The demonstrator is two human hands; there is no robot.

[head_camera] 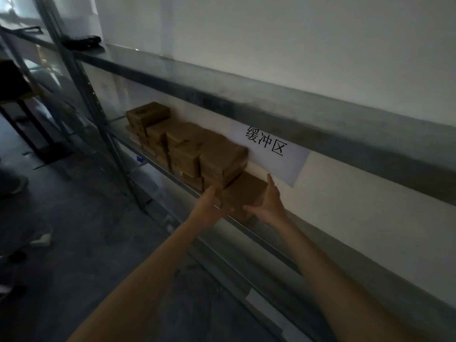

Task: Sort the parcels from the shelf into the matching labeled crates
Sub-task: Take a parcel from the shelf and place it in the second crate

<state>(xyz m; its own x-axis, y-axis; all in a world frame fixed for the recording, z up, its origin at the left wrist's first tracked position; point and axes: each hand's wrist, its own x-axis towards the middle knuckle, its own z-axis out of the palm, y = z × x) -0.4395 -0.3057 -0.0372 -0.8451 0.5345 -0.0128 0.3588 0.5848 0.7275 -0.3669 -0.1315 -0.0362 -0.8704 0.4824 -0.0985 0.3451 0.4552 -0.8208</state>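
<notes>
Both arms out to the metal shelf [246,228]. My left hand [209,206] sits on the left side of the nearest brown parcel [244,191], fingers spread and laid along its left face; my right hand [269,203] is on its right side, fingers straight up along the right edge, thumb at the front face. Both grips open, flat against the parcel from either side, not curled around it. Can't tell if it's lifted or resting on the shelf; its front face sits at the shelf's front edge. It's a single low parcel at the right end of the row. Just left of it, touching, the stacked parcels [187,149] run toward the shelf's left end by the upright post [103,134], several layers high. On the wall behind the stack's right end, a white paper sign [269,149] with black Chinese characters, partly under the upper shelf [246,104]. Dark object [84,41] lies on the upper shelf's far left end. Frame is dim and blurred; parcel labels unreadable.
</notes>
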